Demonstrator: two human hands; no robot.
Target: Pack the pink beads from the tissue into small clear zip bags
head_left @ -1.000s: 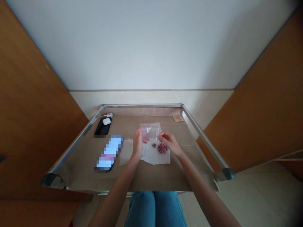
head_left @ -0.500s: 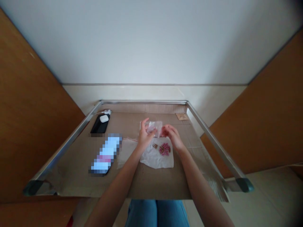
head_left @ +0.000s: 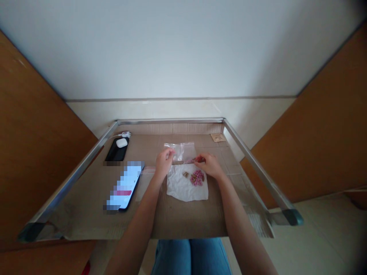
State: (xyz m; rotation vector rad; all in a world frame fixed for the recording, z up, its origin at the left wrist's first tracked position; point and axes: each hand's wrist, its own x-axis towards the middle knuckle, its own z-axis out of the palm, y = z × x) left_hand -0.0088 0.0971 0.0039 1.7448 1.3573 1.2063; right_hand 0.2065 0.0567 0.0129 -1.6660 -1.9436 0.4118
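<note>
A clear plastic zip bag (head_left: 180,152) lies flat just beyond a white tissue (head_left: 183,193). Closed in a pinch, my left hand (head_left: 164,162) is at the bag's left side. My right hand (head_left: 210,165) has its fingertips together at the bag's near right corner, by a thin reddish strip; the fine detail there is too small to make out. On the tissue sit a cluster of pink beads (head_left: 197,178) and a few small gold-brown pieces (head_left: 185,174). Another clear bag (head_left: 145,184) with a pink edge is partly hidden by my left forearm.
The cardboard-covered table (head_left: 189,221) has a metal rail (head_left: 169,121) round its back and sides. To the left lie a lit phone (head_left: 126,187), a black phone-like slab (head_left: 116,152) with a white earbud case (head_left: 122,143), and a white plug (head_left: 125,134). A brown card (head_left: 218,138) lies back right.
My left hand has moved left and closed from spread fingers to a pinch. More of the clear bag shows between my hands. The camera view has shifted slightly.
</note>
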